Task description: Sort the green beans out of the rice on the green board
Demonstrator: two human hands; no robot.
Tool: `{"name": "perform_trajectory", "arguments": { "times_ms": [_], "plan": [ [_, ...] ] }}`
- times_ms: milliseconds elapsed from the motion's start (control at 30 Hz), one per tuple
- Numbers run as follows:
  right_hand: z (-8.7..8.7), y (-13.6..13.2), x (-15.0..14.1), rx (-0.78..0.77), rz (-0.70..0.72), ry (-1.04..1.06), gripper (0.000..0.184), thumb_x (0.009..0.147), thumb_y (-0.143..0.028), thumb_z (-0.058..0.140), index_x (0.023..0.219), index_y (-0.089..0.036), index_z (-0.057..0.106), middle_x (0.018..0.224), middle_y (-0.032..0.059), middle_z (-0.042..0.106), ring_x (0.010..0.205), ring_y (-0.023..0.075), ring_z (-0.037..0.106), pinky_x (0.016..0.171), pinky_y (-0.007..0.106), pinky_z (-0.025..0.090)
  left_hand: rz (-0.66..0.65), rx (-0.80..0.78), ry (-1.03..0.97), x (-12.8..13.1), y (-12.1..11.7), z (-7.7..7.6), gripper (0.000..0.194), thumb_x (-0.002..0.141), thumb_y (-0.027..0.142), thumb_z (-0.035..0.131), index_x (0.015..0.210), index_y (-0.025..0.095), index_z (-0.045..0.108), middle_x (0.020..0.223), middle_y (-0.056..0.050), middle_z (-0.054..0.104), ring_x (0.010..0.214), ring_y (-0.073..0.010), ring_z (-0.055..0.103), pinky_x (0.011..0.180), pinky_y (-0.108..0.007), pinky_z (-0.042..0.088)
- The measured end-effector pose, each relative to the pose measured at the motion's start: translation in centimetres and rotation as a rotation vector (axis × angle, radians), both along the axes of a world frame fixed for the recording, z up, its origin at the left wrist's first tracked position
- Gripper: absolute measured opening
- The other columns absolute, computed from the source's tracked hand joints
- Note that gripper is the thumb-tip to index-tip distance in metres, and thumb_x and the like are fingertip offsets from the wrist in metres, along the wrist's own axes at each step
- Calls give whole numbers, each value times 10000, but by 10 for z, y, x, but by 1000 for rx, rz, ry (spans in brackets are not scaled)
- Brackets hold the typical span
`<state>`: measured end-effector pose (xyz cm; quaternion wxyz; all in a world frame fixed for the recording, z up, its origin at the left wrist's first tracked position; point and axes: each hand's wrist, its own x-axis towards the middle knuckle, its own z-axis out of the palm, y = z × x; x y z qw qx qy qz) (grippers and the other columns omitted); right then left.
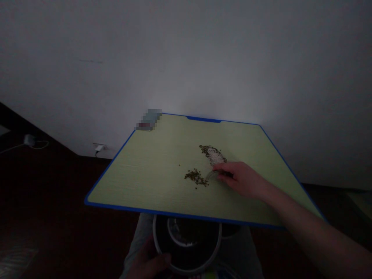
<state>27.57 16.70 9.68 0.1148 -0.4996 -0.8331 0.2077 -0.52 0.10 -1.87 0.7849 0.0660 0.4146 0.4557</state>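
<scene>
My right hand (238, 178) is closed around a thin curved utensil (213, 175), which looks like a spoon, though dim light blurs its tip. That tip is beside a small patch of greenish-brown beans or seeds (195, 176) on the pale board. Just beyond my fingers lies a second pile, pale grains (215, 155) edged with the same dark seeds. Below the board's near edge, my left hand (154, 261) grips the rim of a dark round bowl (188, 263) with a light rim. Inside it a smaller round dish (176, 241) shows, its contents too dark to make out.
The blue-edged board (157, 166) stands as a table against a grey wall (203, 58). A blurred flat item (148, 120) sits at its far left corner. A plug with a cord (99, 148) is in the wall at left, and a white adapter (29, 140) lies further left.
</scene>
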Motion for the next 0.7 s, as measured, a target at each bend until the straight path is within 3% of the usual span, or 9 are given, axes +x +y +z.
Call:
{"name": "perform_trajectory", "arguments": {
  "times_ms": [267,500,700],
  "plan": [
    [-3,-11,2,-16,-20,33,293,851,-213,529,1101,-242,680,955,28,736,807,192,669,725,303,488,26,-27,-24,4,0,6,946,571,77,811,1410,244,406,1091,-146,766,1020,-377,686,900,-486,536],
    [-4,-12,0,20,-66,4,305,863,-216,511,1123,-219,670,1007,55,733,859,211,675,772,333,496,22,-18,-16,3,1,8,909,548,61,822,1372,186,459,1065,-169,769,1026,-379,684,899,-469,542],
    [-4,-10,-2,3,-24,4,299,859,-205,524,1122,-202,666,1039,62,727,889,213,672,760,321,494,17,-30,-7,3,1,9,891,546,67,827,1354,217,483,1064,-145,774,989,-364,701,850,-432,561]
  ]
}}
